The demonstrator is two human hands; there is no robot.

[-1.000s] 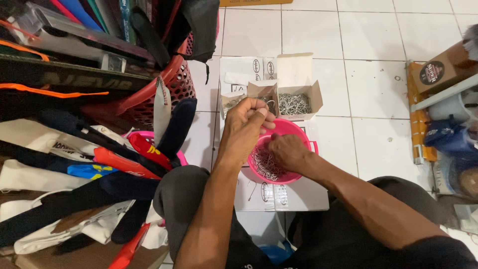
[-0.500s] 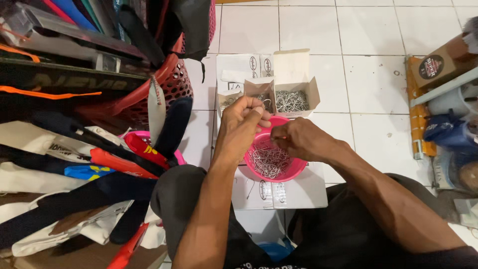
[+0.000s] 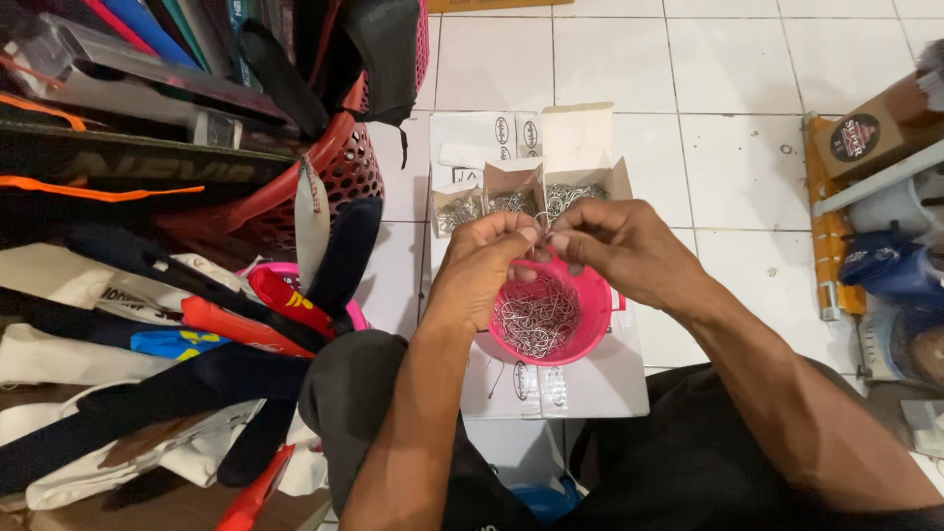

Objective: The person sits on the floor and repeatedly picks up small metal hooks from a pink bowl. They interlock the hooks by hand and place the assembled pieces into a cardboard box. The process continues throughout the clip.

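Note:
A pink plastic bowl (image 3: 588, 324) full of small metal wire hooks (image 3: 536, 320) sits on a white cardboard box (image 3: 600, 383) in front of me. Both hands hover just above the bowl's far rim. My left hand (image 3: 487, 261) and my right hand (image 3: 615, 241) meet fingertip to fingertip, pinching a small metal hook (image 3: 542, 226) between them. Behind the hands stand open cardboard boxes (image 3: 580, 192) holding more metal hooks.
A pile of bags and racket covers (image 3: 147, 324) fills the left side, with a red perforated basket (image 3: 334, 182) behind it. White floor tiles (image 3: 728, 128) lie beyond. At the right are a brown carton (image 3: 870, 133) and blue packets (image 3: 895, 270).
My right hand has lifted out of the pink bowl and come up to meet my left hand above the rim. The view shifted slightly.

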